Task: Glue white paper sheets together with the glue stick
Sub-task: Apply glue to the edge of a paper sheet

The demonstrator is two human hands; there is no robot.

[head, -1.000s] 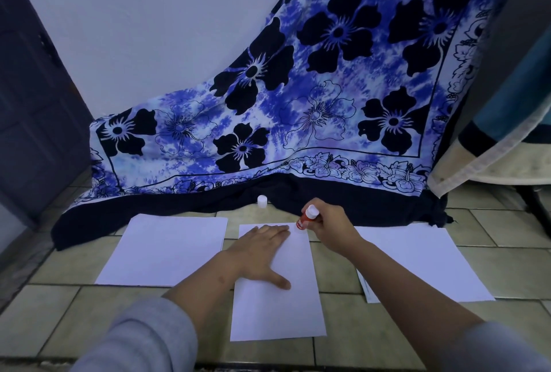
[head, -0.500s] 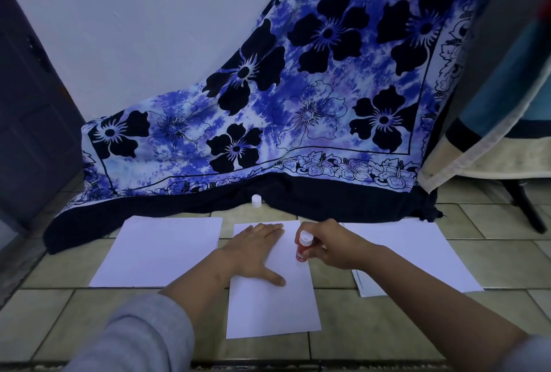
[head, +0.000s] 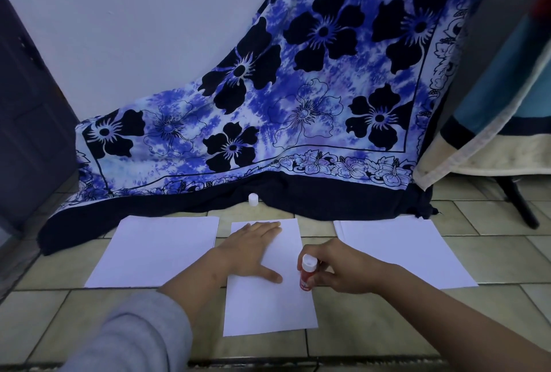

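Observation:
A white paper sheet [head: 268, 309] lies in the middle of the tiled floor. My left hand [head: 253, 251] rests flat on its upper half, fingers spread. My right hand [head: 340, 270] grips a red glue stick [head: 307, 274] with a white end up, its lower end down on the sheet's right edge. Another white sheet [head: 155, 252] lies to the left. A small stack of white sheets [head: 399, 255] lies to the right. The glue stick's white cap [head: 252, 199] stands on the floor beyond the middle sheet.
A blue flowered cloth [head: 298, 103] hangs from the wall and spreads onto the floor behind the sheets. A dark door [head: 26, 121] is at the left. A striped blanket [head: 492, 121] hangs at the right, with a dark stand leg [head: 518, 201] below it.
My right hand has drawn the glue stick from the sheet's top right corner down along its right edge towards me. My left hand has stayed flat on the sheet.

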